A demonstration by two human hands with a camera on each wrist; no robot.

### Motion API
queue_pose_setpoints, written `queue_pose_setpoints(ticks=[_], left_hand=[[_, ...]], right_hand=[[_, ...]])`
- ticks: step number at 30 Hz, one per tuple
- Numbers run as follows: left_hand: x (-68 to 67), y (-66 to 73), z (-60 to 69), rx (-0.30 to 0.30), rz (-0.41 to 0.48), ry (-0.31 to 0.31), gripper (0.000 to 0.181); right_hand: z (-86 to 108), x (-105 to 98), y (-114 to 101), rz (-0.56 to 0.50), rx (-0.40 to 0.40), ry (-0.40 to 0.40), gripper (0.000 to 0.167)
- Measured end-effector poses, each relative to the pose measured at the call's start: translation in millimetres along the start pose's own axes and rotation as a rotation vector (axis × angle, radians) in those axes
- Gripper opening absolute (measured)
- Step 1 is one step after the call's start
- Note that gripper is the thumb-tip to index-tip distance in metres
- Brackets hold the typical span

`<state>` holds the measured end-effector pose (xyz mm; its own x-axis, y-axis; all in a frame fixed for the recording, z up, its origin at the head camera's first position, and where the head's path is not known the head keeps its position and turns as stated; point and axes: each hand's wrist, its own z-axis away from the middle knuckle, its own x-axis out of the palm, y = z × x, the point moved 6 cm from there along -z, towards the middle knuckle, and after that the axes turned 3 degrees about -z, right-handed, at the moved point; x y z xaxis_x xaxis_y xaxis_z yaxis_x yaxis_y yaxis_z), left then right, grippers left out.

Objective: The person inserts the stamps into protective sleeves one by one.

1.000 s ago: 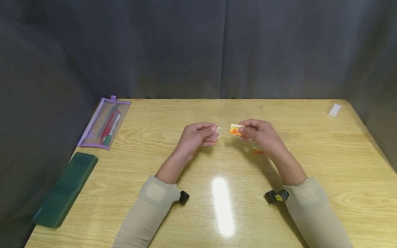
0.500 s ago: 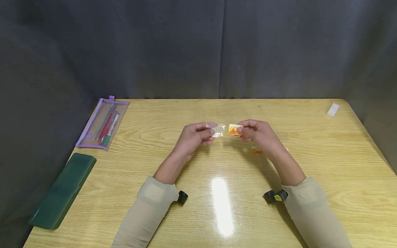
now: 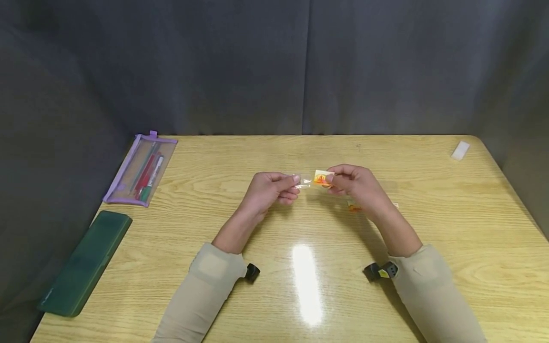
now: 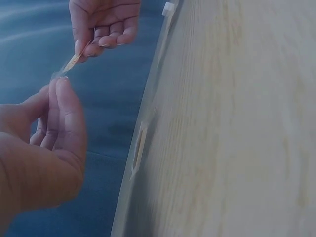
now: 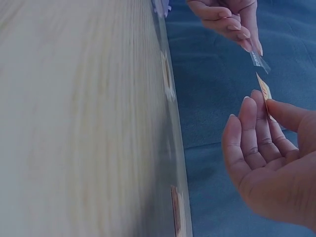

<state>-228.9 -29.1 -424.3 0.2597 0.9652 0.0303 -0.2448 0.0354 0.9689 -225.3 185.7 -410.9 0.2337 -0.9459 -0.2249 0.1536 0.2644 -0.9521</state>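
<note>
Over the middle of the table, my left hand point(image 3: 272, 188) pinches a small piece of clear plastic film point(image 3: 303, 184) between thumb and fingers. Facing it, my right hand point(image 3: 353, 183) pinches a small cream card with an orange and yellow print point(image 3: 321, 177). In the right wrist view, a narrow gap separates the clear film point(image 5: 258, 60) from the tip of the printed card point(image 5: 264, 89). Both pieces are off the table. A second orange-printed piece point(image 3: 354, 208) lies on the tabletop, partly hidden beneath my right wrist.
A purple-edged mesh pouch point(image 3: 112, 191) with pens inside lies at the back left of the wooden table point(image 3: 214, 157). Nearer me is a long dark green case point(image 3: 87, 264). One small white block point(image 3: 461, 150) sits at the back right corner. Dark cloth hangs behind.
The clear film has tilted in my left fingers: its face showed plainly half a second ago, and now only bright glints show. My right hand keeps its pinch on the card.
</note>
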Motion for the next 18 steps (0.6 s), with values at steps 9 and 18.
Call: queue_pose_setpoints(ticks=[9, 18], left_hand=[[0.2, -0.6, -0.7, 0.000, 0.015, 0.023, 0.029], [1.0, 4.8, 0.8, 0.047, 0.079, 0.024, 0.029]], right_hand=[[1.6, 2.1, -4.3, -0.021, -0.016, 0.005, 0.034], [3.0, 2.9, -5.4, -0.038, -0.018, 0.018, 0.033]])
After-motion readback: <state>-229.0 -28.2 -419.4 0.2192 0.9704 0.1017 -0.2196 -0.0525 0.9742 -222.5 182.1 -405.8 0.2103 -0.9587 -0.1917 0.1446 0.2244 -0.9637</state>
